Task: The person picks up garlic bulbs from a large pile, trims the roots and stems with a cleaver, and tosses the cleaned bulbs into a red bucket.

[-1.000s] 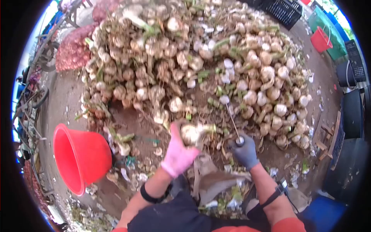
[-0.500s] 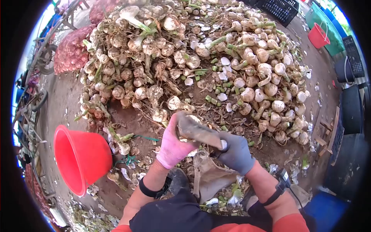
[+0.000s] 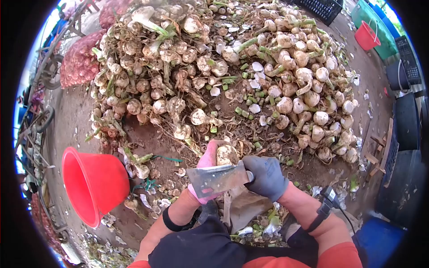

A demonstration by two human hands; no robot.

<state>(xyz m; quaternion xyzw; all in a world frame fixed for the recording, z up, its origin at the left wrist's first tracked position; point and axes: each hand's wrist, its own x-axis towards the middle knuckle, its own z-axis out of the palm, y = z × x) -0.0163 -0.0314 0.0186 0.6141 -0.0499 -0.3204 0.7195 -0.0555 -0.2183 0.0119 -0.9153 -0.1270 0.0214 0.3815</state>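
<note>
My left hand (image 3: 206, 163), in a pink glove, is wrapped round a garlic bulb (image 3: 227, 155) whose root side faces up. My right hand (image 3: 268, 177), in a grey glove, grips the handle of a wide-bladed cleaver (image 3: 217, 179). The blade's flat side shows, just below the bulb, and it covers part of my left hand. Whether the blade touches the bulb is hard to tell. Ahead lie a left heap of garlic with stalks (image 3: 143, 85) and a right heap of bulbs (image 3: 308, 89), with cut stalk pieces between them.
A red bucket (image 3: 100, 183) lies tilted at the left. Beyond it are a mesh sack of bulbs (image 3: 81, 60) and metal frames. On the right are dark tubs (image 3: 397, 192), a wooden piece (image 3: 380, 154) and a smaller red bucket (image 3: 367, 36). A black crate (image 3: 319, 10) stands at the back.
The cleaver has turned so its flat side shows, and it has shifted lower and left. The garlic bulb now shows in my left hand above the blade.
</note>
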